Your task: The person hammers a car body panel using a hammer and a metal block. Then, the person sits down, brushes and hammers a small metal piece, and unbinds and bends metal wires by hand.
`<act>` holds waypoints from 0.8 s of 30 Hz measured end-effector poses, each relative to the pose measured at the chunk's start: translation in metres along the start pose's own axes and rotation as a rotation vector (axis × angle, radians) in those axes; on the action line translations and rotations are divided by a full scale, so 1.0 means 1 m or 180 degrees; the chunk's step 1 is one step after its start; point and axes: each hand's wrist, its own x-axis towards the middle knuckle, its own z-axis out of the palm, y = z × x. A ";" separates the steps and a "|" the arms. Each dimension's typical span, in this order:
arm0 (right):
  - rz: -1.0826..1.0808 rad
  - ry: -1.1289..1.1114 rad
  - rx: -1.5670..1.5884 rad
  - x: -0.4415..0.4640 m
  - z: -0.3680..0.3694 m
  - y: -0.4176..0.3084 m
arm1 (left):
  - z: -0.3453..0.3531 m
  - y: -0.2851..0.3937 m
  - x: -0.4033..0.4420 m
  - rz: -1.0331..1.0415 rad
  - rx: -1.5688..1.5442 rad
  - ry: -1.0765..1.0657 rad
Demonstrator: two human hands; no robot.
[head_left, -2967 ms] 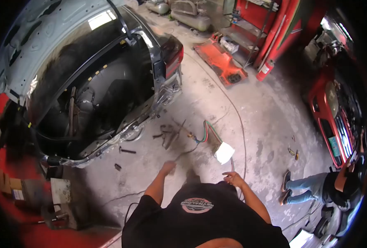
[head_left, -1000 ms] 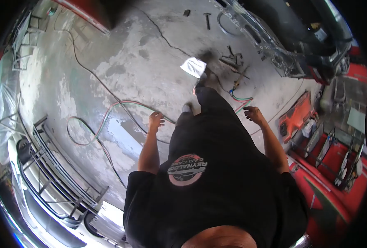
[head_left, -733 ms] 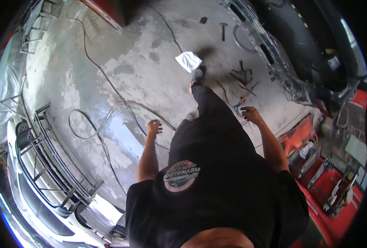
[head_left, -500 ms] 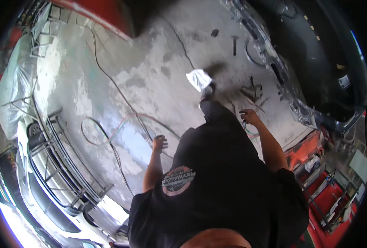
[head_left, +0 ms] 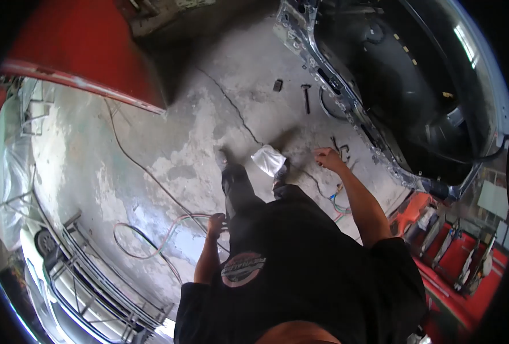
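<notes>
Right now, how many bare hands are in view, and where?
2. The left hand shows left of the dark trousers; the right hand shows right of the white cloth-like item. Any others in the dark edges can't be ruled out.

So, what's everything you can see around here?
White sheet: one, white, floor near the feet
Hammer: one, dark, floor, top centre
Small block: one, dark, left of hammer
Loose tools: several, dark, floor near car body
Hoses: count unclear, red and green, floor, lower left
Car body: one, dark, upper right
Car: one, white, lower left
Large panel: one, red, upper left
Shirt: one, black, bottom
Left hand: one, bare, centre-left
Right hand: one, bare, centre-right
</notes>
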 end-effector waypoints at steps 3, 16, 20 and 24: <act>0.0244 0.0166 0.0250 -0.012 0.030 -0.034 | -0.049 0.018 0.052 -0.0025 0.0233 -0.0573; 0.0594 0.0337 0.0559 -0.028 0.111 -0.078 | -0.193 0.247 0.106 0.0972 0.0200 -0.0094; 0.0717 0.0259 0.0479 -0.010 0.105 -0.118 | -0.185 0.241 0.101 0.0826 0.0112 -0.0109; 0.0662 0.0230 0.0447 0.013 0.115 -0.140 | -0.181 0.207 0.092 0.0480 0.0213 -0.0143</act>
